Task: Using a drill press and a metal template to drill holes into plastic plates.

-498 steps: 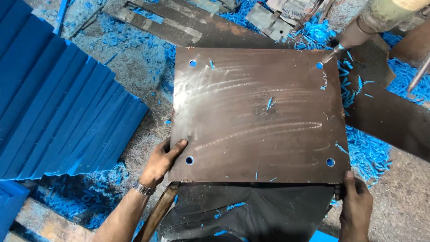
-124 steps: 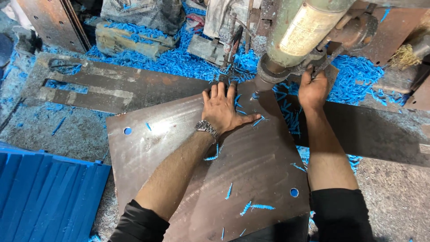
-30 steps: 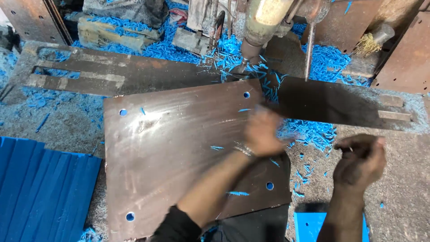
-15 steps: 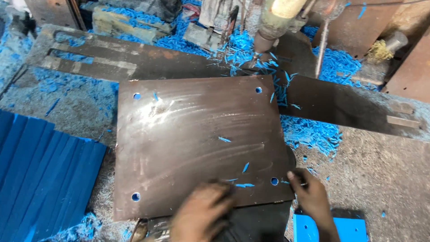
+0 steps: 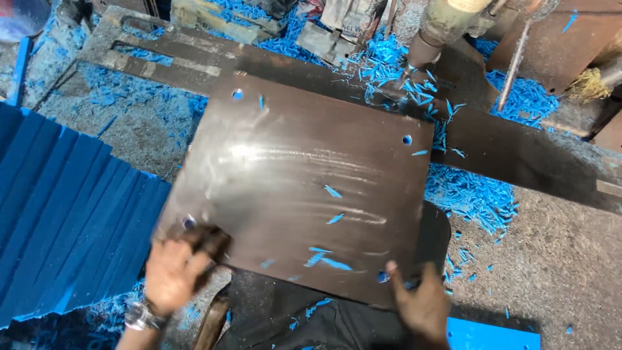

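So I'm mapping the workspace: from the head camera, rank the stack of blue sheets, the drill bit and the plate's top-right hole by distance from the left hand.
From the left hand:
1. Stack of blue sheets, just to its left.
2. Top-right hole, across the brown plate.
3. Drill bit, beyond the plate's far edge.

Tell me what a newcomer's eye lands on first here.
A big dark metal plate fills the middle, shiny with scuffs and drilled with a hole near each corner. The left hand and right hand grip its near edge at the two near corners. Bright blue shavings lie heaped to its right and below the drill at the top, and a stack of blue sheets sits on the left.
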